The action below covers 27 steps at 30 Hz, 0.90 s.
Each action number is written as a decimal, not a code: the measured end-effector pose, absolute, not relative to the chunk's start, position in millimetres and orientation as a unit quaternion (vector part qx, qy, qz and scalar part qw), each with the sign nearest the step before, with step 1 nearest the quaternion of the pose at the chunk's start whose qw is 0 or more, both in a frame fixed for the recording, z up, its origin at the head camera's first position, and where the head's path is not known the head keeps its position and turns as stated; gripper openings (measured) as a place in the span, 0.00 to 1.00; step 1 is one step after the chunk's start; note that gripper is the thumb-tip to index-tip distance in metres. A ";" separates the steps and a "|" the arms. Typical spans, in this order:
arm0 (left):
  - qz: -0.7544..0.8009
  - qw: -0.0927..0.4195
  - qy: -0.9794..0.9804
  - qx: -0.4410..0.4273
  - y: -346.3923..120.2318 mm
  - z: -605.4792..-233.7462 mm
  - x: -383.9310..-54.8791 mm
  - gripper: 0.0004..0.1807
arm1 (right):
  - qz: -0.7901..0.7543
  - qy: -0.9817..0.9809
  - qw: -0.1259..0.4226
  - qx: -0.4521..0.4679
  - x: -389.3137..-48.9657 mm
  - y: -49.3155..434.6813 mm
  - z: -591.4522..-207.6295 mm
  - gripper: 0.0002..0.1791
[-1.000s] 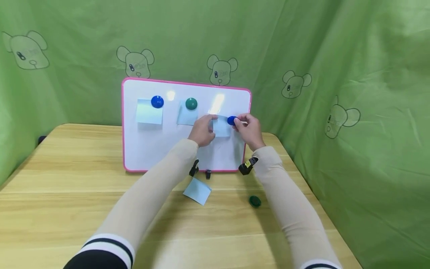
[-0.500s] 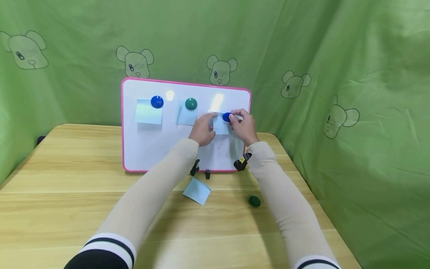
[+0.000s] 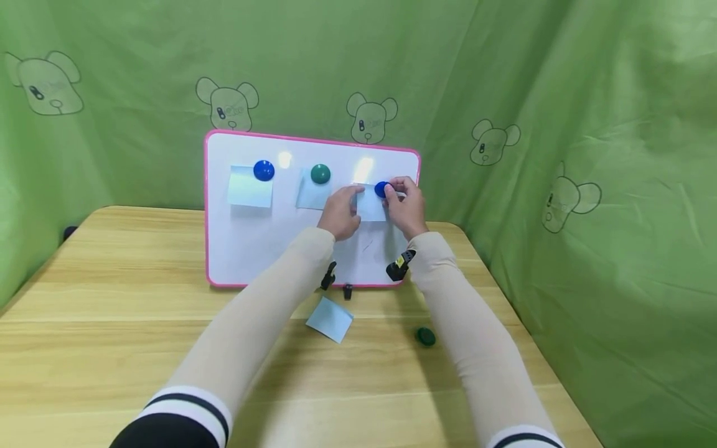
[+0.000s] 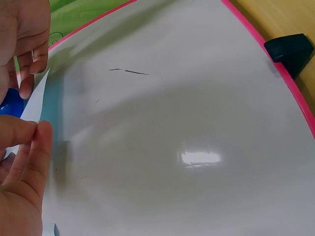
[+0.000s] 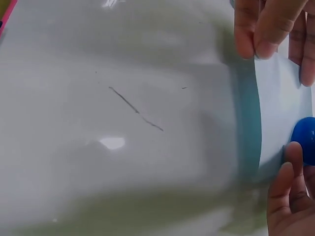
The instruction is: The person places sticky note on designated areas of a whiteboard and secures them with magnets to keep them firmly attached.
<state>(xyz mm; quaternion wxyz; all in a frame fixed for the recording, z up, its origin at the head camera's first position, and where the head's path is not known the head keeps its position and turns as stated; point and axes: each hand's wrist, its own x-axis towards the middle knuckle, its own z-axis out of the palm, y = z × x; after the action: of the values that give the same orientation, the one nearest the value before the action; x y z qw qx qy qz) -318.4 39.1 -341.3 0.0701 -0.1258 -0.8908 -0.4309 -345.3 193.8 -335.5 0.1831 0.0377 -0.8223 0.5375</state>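
My left hand (image 3: 339, 213) pinches a light blue sticky note (image 3: 371, 204) by its left part, against the right side of the whiteboard (image 3: 291, 249). In the right wrist view the note's lower edge stands off the board, the left fingers (image 5: 268, 42) pinching that edge. My right hand (image 3: 407, 208) holds a round blue magnet (image 3: 383, 189) between thumb and fingers at the note's upper right corner. The left wrist view shows the magnet (image 4: 12, 104) partly, beside the note.
Left on the board, a blue magnet (image 3: 264, 170) and a green magnet (image 3: 320, 173) each sit on a sticky note. On the wooden table (image 3: 140, 298) lie another note (image 3: 330, 320) and a green magnet (image 3: 426, 336). A black clip (image 3: 348, 292) supports the board's lower edge.
My right hand has moved left and up with the blue magnet, over the note's corner. The note has risen slightly on the board; my left hand keeps its pinch.
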 end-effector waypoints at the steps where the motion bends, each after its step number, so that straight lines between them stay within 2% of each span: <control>1: -0.431 0.071 -0.891 -0.127 39.5 -341.1 -318.6 0.32 | 0.537 -0.822 0.187 0.037 -346.0 193.8 -335.9 0.09; 7: -0.435 0.064 -0.890 -0.118 40.1 -342.0 -319.6 0.31 | 0.531 -0.824 0.198 0.032 -348.0 192.6 -338.0 0.09; 27: -0.440 0.088 -0.886 -0.114 42.7 -334.2 -323.0 0.26 | 0.471 -0.847 0.242 0.056 -352.5 192.9 -332.9 0.10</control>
<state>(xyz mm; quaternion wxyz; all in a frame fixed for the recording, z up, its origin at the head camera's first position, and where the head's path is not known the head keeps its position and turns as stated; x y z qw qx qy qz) -323.0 42.7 -334.2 0.0878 -0.1145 -0.8862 -0.4402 -352.5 192.9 -332.9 0.2416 0.0564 -0.8467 0.4707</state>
